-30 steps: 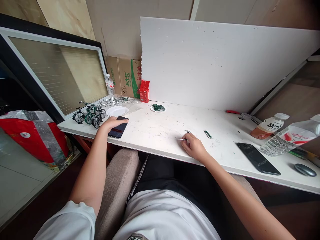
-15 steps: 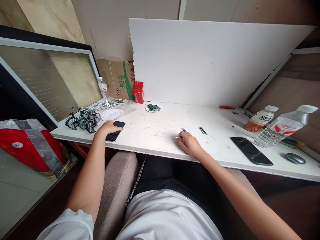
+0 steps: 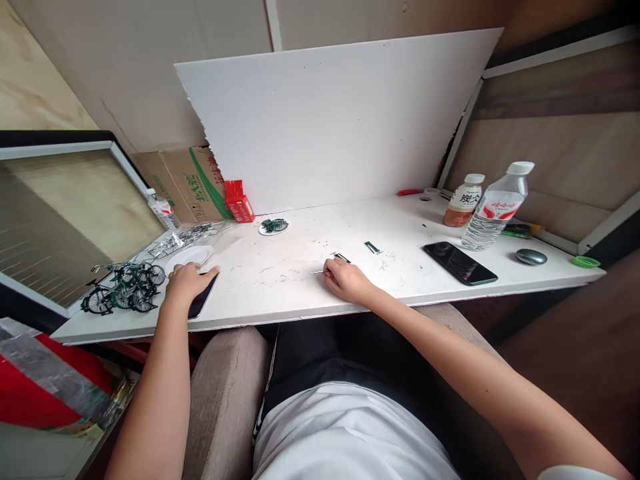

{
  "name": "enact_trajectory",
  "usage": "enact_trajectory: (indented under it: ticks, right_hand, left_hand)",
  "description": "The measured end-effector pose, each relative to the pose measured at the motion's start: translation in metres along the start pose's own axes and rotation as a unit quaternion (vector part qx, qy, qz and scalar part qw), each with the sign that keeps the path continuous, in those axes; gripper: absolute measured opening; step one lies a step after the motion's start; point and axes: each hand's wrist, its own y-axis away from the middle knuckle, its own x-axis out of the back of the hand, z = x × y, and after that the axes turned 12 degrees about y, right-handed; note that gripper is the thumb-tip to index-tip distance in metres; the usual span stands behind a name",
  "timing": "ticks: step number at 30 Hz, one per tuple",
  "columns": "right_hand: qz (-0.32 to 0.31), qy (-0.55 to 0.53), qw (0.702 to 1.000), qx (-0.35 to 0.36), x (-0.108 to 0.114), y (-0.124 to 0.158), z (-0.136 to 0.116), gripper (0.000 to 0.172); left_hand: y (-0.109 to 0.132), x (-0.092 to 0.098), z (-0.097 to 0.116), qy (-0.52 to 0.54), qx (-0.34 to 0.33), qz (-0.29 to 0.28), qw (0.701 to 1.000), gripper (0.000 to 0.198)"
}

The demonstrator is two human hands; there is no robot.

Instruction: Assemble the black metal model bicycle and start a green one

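Note:
My left hand [image 3: 189, 283] reaches across the left edge of a dark-screened phone [image 3: 204, 293], its thumb spread away from the fingers. Its fingertips are at the near rim of a white plate [image 3: 201, 252]. Left of it stands a cluster of small dark green model bicycles [image 3: 127, 290]. My right hand [image 3: 347, 280] rests on the table, fingers closed on a thin metal tool [image 3: 316, 272] whose tip points left; its full shape is hidden. Just beyond those fingers lies a small dark part [image 3: 342, 257]. A small green piece [image 3: 373, 247] lies farther right.
A small white dish [image 3: 274, 227] holds green parts. Behind are a red box [image 3: 241, 205] and a cardboard box [image 3: 183, 190]. To the right are a black phone [image 3: 460, 263], a tea-coloured bottle [image 3: 461, 203], a water bottle [image 3: 497, 210] and a grey mouse [image 3: 531, 257].
The camera view has swung right. My left hand has shifted off the phone's middle toward the plate. My right hand stays in place with the thin tool.

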Motion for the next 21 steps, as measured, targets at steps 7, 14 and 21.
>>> enact_trajectory:
  ticks: [7,14,21]
  right_hand:
    - [0.008,0.008,1.0,0.007,-0.002,0.0,0.0,0.007]
    - [0.001,0.009,1.0,0.006,-0.001,0.0,-0.002,0.007]
    - [-0.005,0.008,1.0,0.013,-0.002,-0.002,-0.002,0.008]
  left_hand:
    - [-0.011,-0.078,0.105,0.082,-0.192,-0.092,0.973,0.062]
    - [-0.045,-0.126,0.163,0.103,-0.177,-0.146,0.968,0.061]
    - [-0.058,-0.139,0.171,0.009,-0.223,-0.146,0.964,0.063]
